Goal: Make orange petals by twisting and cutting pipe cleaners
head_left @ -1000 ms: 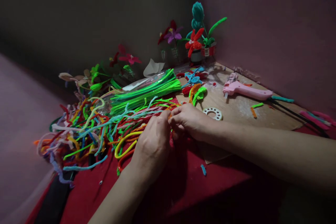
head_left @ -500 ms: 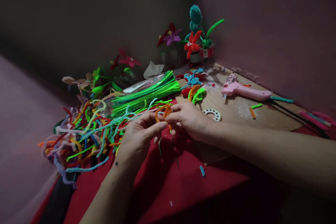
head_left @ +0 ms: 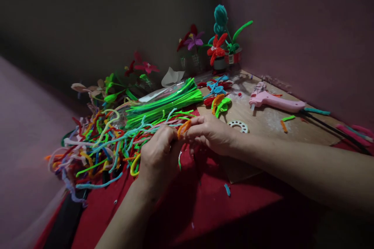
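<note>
Clutter on the red-clothed tabletop (head_left: 213,202)
Pink plastic glue gun (head_left: 274,102) and white perforated ring (head_left: 237,125) on a brown board (head_left: 269,126); neon-green pipe-cleaner bundle (head_left: 166,105) beside a multicoloured pipe-cleaner tangle (head_left: 99,144); potted pipe-cleaner flowers (head_left: 216,48) behind.

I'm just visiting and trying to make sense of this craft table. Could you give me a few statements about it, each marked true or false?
1. The left hand and right hand both pinch a bent orange fuzzy pipe cleaner. True.
2. The pink plastic glue gun is held in the right hand. False: it lies on the brown wooden board, apart from both hands.
3. A bundle of straight bright green pipe cleaners lies beyond the hands. True.
4. The white round ring with holes sits on the tangled pile of mixed-colour pipe cleaners. False: it lies on the board, near the right hand.
5. Pipe-cleaner flowers in small pots stand in the far corner. True.
</note>
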A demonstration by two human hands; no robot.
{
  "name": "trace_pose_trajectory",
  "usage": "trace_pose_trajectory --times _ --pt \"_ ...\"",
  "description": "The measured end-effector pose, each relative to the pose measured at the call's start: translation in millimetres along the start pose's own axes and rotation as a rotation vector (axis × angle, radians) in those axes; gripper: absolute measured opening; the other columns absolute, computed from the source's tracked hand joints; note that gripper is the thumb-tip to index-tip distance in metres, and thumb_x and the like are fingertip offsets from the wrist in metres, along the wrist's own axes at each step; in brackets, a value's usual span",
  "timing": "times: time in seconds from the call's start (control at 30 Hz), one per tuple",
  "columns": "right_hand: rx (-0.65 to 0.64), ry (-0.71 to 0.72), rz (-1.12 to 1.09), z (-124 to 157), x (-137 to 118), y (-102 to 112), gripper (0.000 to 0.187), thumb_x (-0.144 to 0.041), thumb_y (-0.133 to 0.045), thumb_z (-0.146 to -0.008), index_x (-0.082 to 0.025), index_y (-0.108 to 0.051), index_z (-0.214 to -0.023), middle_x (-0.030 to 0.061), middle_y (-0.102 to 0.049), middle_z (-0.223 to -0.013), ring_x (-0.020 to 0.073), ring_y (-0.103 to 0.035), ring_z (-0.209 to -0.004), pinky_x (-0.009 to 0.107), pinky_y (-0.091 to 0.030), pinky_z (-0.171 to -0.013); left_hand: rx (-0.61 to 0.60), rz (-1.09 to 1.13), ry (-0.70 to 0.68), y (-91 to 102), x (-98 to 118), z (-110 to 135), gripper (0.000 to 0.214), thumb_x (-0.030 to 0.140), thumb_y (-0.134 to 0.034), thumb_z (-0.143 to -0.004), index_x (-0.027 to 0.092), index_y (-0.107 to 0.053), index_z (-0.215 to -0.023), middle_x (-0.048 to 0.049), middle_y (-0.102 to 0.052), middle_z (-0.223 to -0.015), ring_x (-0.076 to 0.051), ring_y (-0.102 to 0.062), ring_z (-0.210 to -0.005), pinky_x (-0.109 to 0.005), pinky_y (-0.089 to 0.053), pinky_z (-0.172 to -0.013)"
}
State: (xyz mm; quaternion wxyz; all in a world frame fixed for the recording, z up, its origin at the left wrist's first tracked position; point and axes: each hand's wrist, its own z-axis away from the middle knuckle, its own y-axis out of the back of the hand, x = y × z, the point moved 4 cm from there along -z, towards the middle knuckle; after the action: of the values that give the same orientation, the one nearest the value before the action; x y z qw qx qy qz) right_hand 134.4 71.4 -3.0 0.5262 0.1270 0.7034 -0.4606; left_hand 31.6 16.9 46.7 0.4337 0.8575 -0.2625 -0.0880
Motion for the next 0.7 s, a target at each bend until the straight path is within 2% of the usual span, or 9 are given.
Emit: trace_pose_trajectory --times 0.13,0.2,0.33,0.43,0.53,0.6,0.7 --pt "0.003 0.028 0.029 1 2 1 0.007 -0.015 -0.061 -0.064 -0.011 -0.062 -0.069 -0.0005 -0.057 -0.059 0.0067 -0.048 -0.045 0.023 -0.046 -0.045 0.005 0.098 0.073 0.1 -4 -1 0.018 0.015 -0.058 -0.077 0.018 -0.046 -0.063 -0.0023 -0.056 -0.079 -0.010 -0.054 -0.068 -0.020 -0.042 -0.058" --pt "0.012 0.014 0.018 0 4 2 0.007 -0.014 -0.062 -0.063 -0.011 -0.062 -0.069 -0.0006 -0.057 -0.059 0.0067 -0.048 -0.045 0.021 -0.044 -0.045 -0.030 0.198 0.090 -3.9 -7 -1 0.016 0.016 -0.058 -0.076 0.017 -0.048 -0.064 -0.0040 -0.058 -0.085 -0.012 -0.055 -0.073 -0.022 -0.044 -0.062" --pt "0.005 -0.028 -0.032 -1 8 2 0.008 -0.013 -0.062 -0.065 -0.011 -0.063 -0.073 -0.0007 -0.057 -0.056 0.0065 -0.050 -0.046 0.019 -0.041 -0.045 -0.157 0.369 0.120 -13.8 -11 3 0.003 0.017 -0.059 -0.076 0.018 -0.055 -0.076 -0.0007 -0.060 -0.075 -0.012 -0.055 -0.067 -0.024 -0.043 -0.061" --pt "0.037 -0.020 -0.022 -2 7 5 0.009 -0.013 -0.063 -0.066 -0.011 -0.063 -0.075 0.0009 -0.058 -0.060 0.0067 -0.049 -0.046 0.019 -0.038 -0.042 -0.196 0.327 0.206 -14.4 -15 5 0.014 0.020 -0.060 -0.075 0.019 -0.054 -0.088 0.0002 -0.061 -0.078 -0.012 -0.056 -0.067 -0.023 -0.043 -0.061" --pt "0.069 -0.018 -0.038 -3 3 7 0.005 -0.013 -0.061 -0.068 -0.010 -0.063 -0.071 0.0018 -0.057 -0.061 0.0066 -0.048 -0.045 0.019 -0.037 -0.040 -0.304 0.441 0.311 -14.4 -16 5 0.024 0.022 -0.053 -0.080 0.022 -0.043 -0.102 0.0002 -0.063 -0.084 -0.011 -0.058 -0.067 -0.022 -0.044 -0.063" --pt "0.078 -0.037 -0.073 -2 1 6 0.005 -0.013 -0.060 -0.070 -0.009 -0.062 -0.067 0.0011 -0.055 -0.059 0.0060 -0.046 -0.043 0.018 -0.036 -0.038 -0.387 0.514 0.340 -13.7 -15 5 0.024 0.020 -0.045 -0.084 0.022 -0.038 -0.106 0.0026 -0.061 -0.076 -0.009 -0.055 -0.059 -0.021 -0.042 -0.058" --pt "0.114 -0.078 -0.151 0 0 4 0.007 -0.007 -0.057 -0.070 -0.010 -0.059 -0.064 -0.0007 -0.051 -0.056 0.0057 -0.045 -0.042 0.018 -0.035 -0.037 -0.437 0.474 0.330 -10.4 -11 2 0.029 0.019 -0.040 -0.085 0.022 -0.038 -0.113 0.0068 -0.049 -0.060 -0.008 -0.045 -0.048 -0.020 -0.036 -0.052"
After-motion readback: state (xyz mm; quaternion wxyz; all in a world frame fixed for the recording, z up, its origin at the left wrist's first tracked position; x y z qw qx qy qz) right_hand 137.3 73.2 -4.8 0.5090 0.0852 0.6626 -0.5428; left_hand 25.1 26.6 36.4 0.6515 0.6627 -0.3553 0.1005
